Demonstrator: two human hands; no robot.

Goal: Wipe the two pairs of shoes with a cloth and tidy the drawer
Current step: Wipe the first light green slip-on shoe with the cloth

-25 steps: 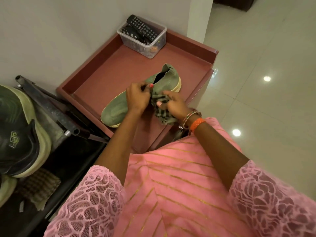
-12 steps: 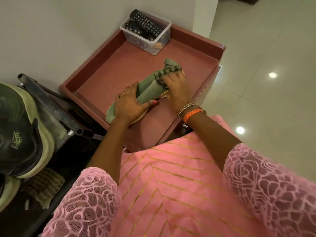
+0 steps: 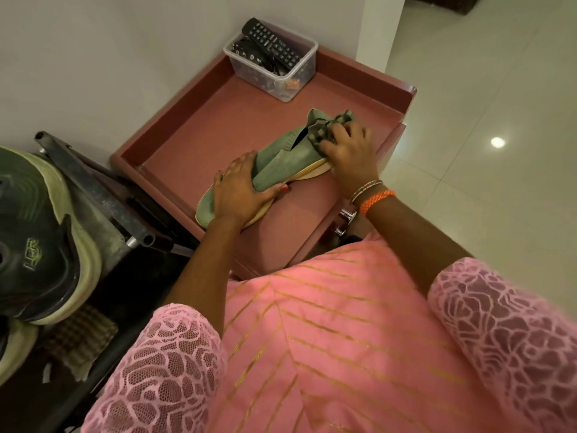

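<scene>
A green slip-on shoe (image 3: 282, 162) with a pale sole lies tilted on its side on the maroon cabinet top (image 3: 199, 132). My left hand (image 3: 240, 192) grips it around the toe end. My right hand (image 3: 351, 154) presses a dark green checked cloth (image 3: 327, 128) against the heel end of the shoe. A dark shoe with a thick pale sole (image 3: 37, 242) rests at the far left. Two chrome drawer knobs (image 3: 346, 220) show just below my right wrist; the drawer itself is hidden.
A clear plastic box (image 3: 281, 76) holding remote controls stands at the back of the cabinet top. A dark metal bar (image 3: 93, 189) runs diagonally left of the cabinet. A brown checked cloth (image 3: 78, 339) lies at lower left. Glossy tiled floor (image 3: 484, 120) spreads to the right.
My left hand shifted from the shoe's middle to its toe end and tipped the shoe sideways. My right hand carried the cloth up along the shoe to the heel.
</scene>
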